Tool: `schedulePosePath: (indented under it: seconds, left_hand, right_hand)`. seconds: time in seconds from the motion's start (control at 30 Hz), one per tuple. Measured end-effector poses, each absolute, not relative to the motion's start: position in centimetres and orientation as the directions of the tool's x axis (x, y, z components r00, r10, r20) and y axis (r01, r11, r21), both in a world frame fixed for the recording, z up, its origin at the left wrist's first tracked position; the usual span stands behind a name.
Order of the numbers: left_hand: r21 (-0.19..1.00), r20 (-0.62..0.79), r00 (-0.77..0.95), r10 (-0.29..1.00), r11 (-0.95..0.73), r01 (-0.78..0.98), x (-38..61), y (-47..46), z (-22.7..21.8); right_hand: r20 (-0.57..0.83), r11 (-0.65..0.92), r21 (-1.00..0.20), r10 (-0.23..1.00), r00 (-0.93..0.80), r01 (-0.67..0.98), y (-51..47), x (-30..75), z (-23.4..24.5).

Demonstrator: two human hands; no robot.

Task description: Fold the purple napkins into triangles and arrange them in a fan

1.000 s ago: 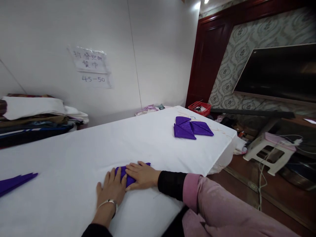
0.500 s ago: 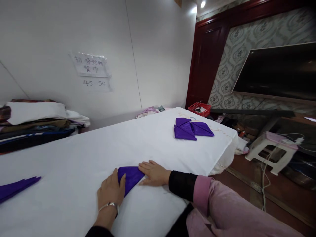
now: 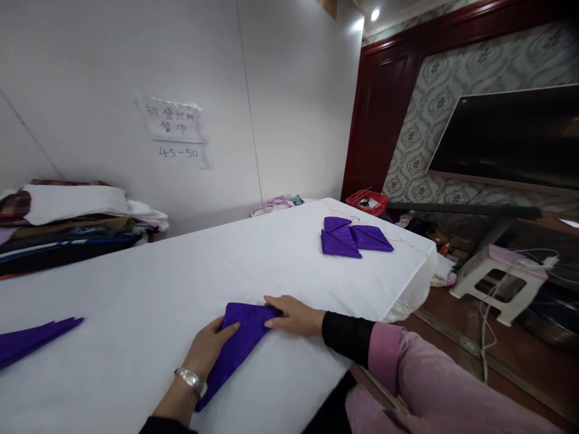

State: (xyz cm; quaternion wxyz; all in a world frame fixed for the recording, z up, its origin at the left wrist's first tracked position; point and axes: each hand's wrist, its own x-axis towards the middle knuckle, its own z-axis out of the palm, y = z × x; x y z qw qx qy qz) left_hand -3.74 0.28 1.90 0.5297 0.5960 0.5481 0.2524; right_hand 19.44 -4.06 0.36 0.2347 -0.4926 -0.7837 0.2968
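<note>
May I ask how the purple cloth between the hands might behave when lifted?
The purple cloth looks thin, so probably light. Being folded fabric, it may droop or open. Lying flat, it seems unlikely to roll.

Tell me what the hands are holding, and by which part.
The folded purple cloth between them: left fingers on its left edge, right fingers at its right-hand corner.
</note>
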Motion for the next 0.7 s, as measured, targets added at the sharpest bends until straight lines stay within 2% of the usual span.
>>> schedulePosePath:
  seconds: [0.17, 0.3, 0.47, 0.7]
  left_hand:
    - [0.942, -0.319, 0.419, 0.850, 0.237, 0.236, -3.4, -1.2, 3.3]
    - [0.951, -0.301, 0.470, 0.829, 0.229, 0.206, -3.4, -1.6, 3.4]
    - [0.957, -0.285, 0.546, 0.788, 0.205, 0.204, -3.2, -1.7, 3.0]
    - [0.965, -0.263, 0.659, 0.705, 0.194, 0.177, -2.6, -1.8, 2.6]
  right_hand:
    - [0.033, 0.266, -0.832, 0.900, -0.434, 0.487, -2.5, 18.7, 2.5]
    - [-0.144, 0.040, -0.944, 0.843, -0.518, 0.327, -1.4, 17.8, 3.1]
    - [-0.313, -0.198, -0.944, 0.785, -0.535, 0.262, -1.1, 17.8, 2.2]
    - [-0.403, -0.321, -0.914, 0.785, -0.469, 0.249, -1.2, 19.6, 2.4]
